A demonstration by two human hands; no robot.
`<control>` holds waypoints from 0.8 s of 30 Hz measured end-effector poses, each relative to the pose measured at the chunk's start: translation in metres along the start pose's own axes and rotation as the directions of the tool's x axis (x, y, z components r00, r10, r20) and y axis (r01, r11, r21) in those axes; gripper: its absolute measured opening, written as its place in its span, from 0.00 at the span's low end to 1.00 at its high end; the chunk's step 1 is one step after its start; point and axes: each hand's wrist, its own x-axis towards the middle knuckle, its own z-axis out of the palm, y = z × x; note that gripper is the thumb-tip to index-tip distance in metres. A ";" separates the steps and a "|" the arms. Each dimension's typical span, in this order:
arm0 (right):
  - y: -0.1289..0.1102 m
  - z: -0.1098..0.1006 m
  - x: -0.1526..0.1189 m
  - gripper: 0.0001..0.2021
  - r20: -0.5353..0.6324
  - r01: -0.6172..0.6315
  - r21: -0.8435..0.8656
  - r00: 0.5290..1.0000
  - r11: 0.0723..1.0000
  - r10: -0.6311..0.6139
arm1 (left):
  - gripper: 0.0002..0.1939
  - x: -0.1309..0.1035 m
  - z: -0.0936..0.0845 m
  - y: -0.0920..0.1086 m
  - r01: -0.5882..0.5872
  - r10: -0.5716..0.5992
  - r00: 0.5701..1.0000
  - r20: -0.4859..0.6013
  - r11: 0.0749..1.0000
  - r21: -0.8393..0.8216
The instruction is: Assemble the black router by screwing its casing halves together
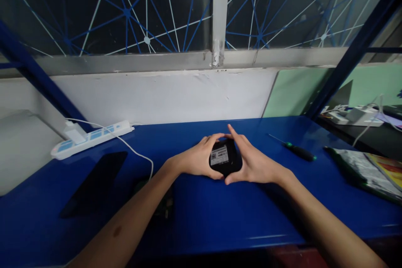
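Observation:
Between my two hands is a small black rounded device (233,157) with a white printed label (220,155) facing up. My left hand (201,157) grips its left side, with the thumb at the near edge and the fingers curled over the far edge. My right hand (251,157) holds the right side, thumb low at the near edge, and its index finger points up and away. The device's underside is hidden. To the right of my right hand lies a screwdriver (298,150) with a black and green handle, its shaft pointing to the far left.
A white power strip (106,133) with a plugged-in charger (74,132) lies at the back left; its white cable (138,153) runs toward my left forearm. A flat dark panel (94,186) is on the blue table (232,217). At the right is a shiny packet (373,169).

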 end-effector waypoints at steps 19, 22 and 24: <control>0.010 0.013 0.005 0.75 0.051 -0.005 0.149 0.999 0.989 -0.003 | 0.62 0.000 0.006 -0.007 -0.150 0.133 0.983 -0.127 0.979 -0.136; 0.011 0.014 0.005 0.72 0.053 0.010 0.107 0.998 0.994 -0.015 | 0.62 -0.001 0.003 -0.004 -0.135 0.116 0.983 -0.139 0.981 -0.136; 0.010 0.014 0.005 0.70 0.027 0.021 0.113 0.999 0.993 -0.024 | 0.63 -0.001 0.001 -0.003 -0.117 0.097 0.983 -0.155 0.985 -0.126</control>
